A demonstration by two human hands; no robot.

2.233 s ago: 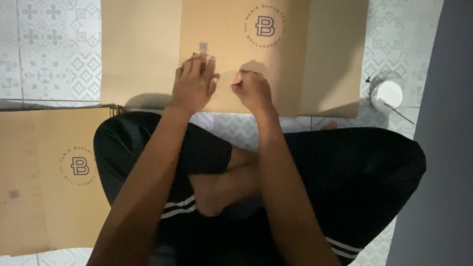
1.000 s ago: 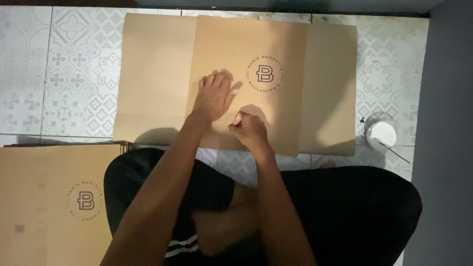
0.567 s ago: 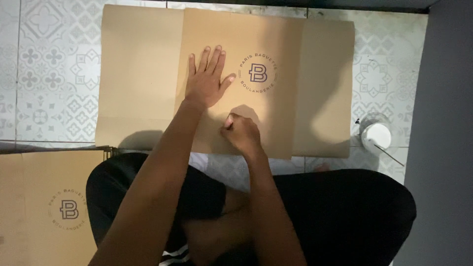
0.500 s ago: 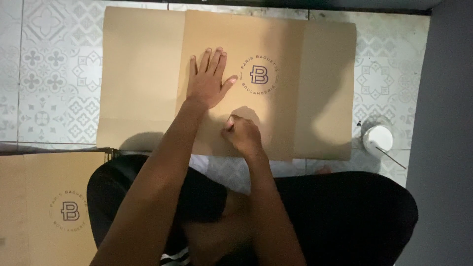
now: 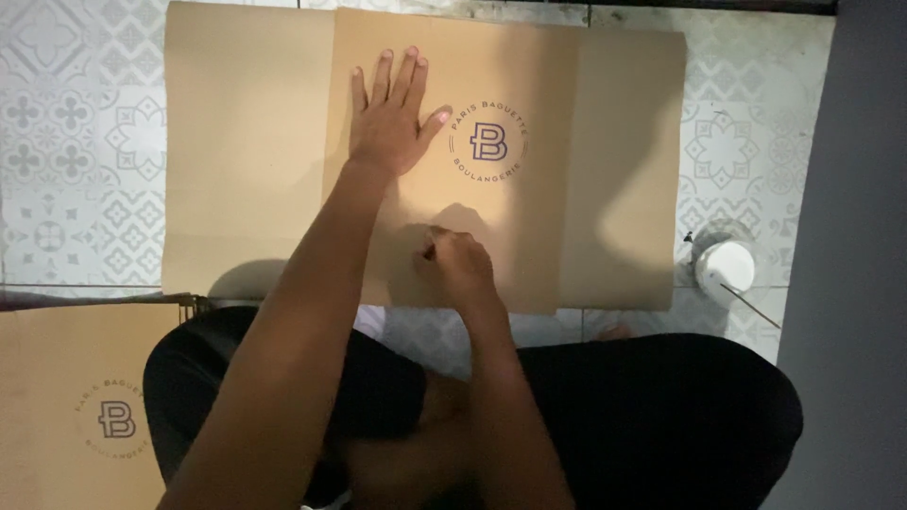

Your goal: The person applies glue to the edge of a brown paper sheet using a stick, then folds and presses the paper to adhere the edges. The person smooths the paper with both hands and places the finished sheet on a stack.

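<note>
A flat brown paper sheet (image 5: 529, 217) with a round printed emblem lies folded on the patterned tile floor in front of me. My left hand (image 5: 389, 118) presses flat on it, fingers spread, just left of the emblem. My right hand (image 5: 458, 266) rests on the sheet's near part with fingers curled, pinching down at the paper; whether it holds anything small is hidden. Side flaps (image 5: 241, 142) extend left and right of the centre panel.
A stack of similar brown printed sheets (image 5: 76, 406) lies at my lower left. A small white round container (image 5: 726, 266) with a thin stick stands on the tiles at right. My crossed legs in dark trousers (image 5: 652, 416) fill the bottom. A grey wall (image 5: 869, 255) bounds the right.
My left hand has slid farther up the sheet and flattened. My right hand has stayed near the sheet's lower part. The view has shifted, bringing the whole sheet into frame.
</note>
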